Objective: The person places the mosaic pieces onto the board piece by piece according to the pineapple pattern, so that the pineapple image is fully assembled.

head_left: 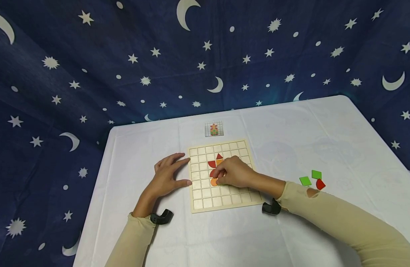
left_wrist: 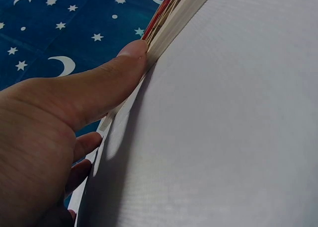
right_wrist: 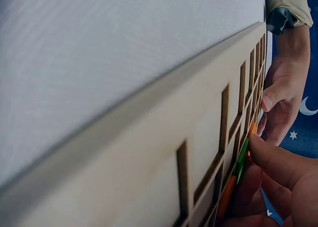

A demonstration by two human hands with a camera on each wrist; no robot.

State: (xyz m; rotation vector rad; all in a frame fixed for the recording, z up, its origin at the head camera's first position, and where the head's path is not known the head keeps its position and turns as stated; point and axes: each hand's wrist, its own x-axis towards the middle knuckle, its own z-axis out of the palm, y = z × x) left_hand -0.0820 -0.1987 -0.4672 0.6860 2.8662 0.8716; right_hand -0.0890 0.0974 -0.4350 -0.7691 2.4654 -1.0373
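A wooden grid board [head_left: 199,203] lies on the table, with several flat coloured pieces in its cells. My left hand [head_left: 168,176] rests beside its left edge, thumb and index fingertip touching that edge, fingers loosely spread. Over the middle of the board, my right hand [head_left: 237,172] pinches a rounded orange piece [head_left: 213,182] low against the grid. In the right wrist view the thumb [right_wrist: 278,160] meets this orange piece, and a green piece [right_wrist: 242,158] sits just beside it. Above the fingers show a red triangle [head_left: 219,156] and a red quarter-circle [head_left: 211,164]. The hand hides other pieces.
Behind the board lies a small pattern card [head_left: 214,129] with a coloured figure on a grid. To the right, near the right sleeve, are two green diamonds [head_left: 316,174] and a red quarter-circle piece [head_left: 320,184]. A starry blue cloth [head_left: 178,55] hangs behind the white table.
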